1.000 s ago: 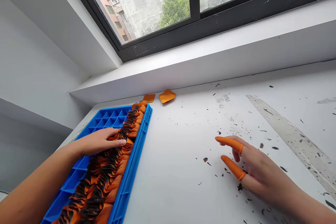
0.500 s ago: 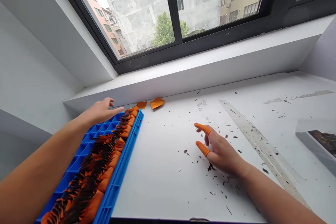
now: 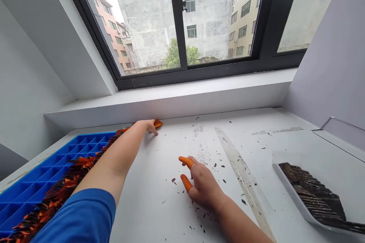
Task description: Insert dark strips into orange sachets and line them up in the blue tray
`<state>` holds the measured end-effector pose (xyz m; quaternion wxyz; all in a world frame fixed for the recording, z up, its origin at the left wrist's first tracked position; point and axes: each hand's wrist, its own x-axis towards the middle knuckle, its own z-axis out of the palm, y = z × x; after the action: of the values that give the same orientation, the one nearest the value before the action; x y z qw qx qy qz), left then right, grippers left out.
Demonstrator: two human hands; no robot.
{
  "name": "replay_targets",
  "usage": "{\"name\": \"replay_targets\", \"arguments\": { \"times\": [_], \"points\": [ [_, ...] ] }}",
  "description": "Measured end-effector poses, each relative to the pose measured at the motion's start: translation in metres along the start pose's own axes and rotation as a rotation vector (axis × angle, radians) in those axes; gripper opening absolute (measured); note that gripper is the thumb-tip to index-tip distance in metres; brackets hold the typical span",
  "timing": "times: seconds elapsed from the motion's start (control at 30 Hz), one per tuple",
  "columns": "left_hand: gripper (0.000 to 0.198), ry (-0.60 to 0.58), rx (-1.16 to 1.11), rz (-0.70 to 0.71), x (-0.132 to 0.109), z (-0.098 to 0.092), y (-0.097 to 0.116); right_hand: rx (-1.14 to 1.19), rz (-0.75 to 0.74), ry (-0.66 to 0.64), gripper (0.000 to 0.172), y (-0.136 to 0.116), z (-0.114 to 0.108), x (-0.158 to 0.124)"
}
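Observation:
My left hand [image 3: 147, 125] reaches across to the far edge of the table, by the wall. It is at an orange, leaf-like piece [image 3: 158, 123]; the thumb stretches out apart from the piece, and the other fingers are partly hidden. My right hand [image 3: 203, 182] hovers over the table with orange finger cots on thumb and forefinger. Those two fingers are spread, with nothing between them. Under my left arm lies a blue compartment tray [image 3: 61, 159], with a long row of stacked orange and dark pieces [image 3: 67, 182] along its right side, partly covered by the arm.
Dark flakes [image 3: 204, 215] are scattered over the white table [image 3: 148, 197]. A strip of clear tape [image 3: 238, 163] runs across it. At the right stands a clear plastic box [image 3: 296, 201] with dark, ridged pieces [image 3: 313, 193] in it. A window ledge [image 3: 199, 100] bounds the back.
My left hand has moved from above the tray to the orange piece by the wall. My view has turned right, bringing more of the clear box in. The right hand stays spread over the table.

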<state>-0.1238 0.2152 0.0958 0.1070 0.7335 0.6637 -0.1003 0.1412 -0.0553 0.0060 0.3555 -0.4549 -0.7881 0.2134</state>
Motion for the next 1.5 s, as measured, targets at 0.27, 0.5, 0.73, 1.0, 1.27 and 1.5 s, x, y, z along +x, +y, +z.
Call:
{"name": "replay_targets", "arguments": {
  "times": [0.27,0.5,0.73,1.0,1.27,1.5],
  "points": [
    [0.125,-0.063,-0.052,-0.199,0.014,0.005,-0.039,0.032,-0.004,-0.047,0.051,-0.003,0.005,0.0],
    [0.129,-0.011,-0.11,-0.235,0.014,0.018,-0.037,0.043,0.012,0.021,0.053,0.002,0.007,-0.003],
    [0.104,0.024,-0.141,-0.211,0.004,0.029,-0.037,0.058,0.015,0.033,0.053,0.005,0.009,-0.003],
    [0.089,0.06,-0.203,-0.171,-0.016,0.028,-0.036,0.055,-0.004,0.087,0.05,0.008,0.007,0.0],
    [0.096,0.1,-0.303,-0.094,-0.038,0.032,-0.044,0.065,0.029,0.054,0.046,0.008,0.006,-0.001],
    [0.067,0.221,-0.372,0.022,-0.04,0.044,-0.034,0.042,0.029,-0.025,0.048,0.003,0.011,-0.002]
  ]
}}
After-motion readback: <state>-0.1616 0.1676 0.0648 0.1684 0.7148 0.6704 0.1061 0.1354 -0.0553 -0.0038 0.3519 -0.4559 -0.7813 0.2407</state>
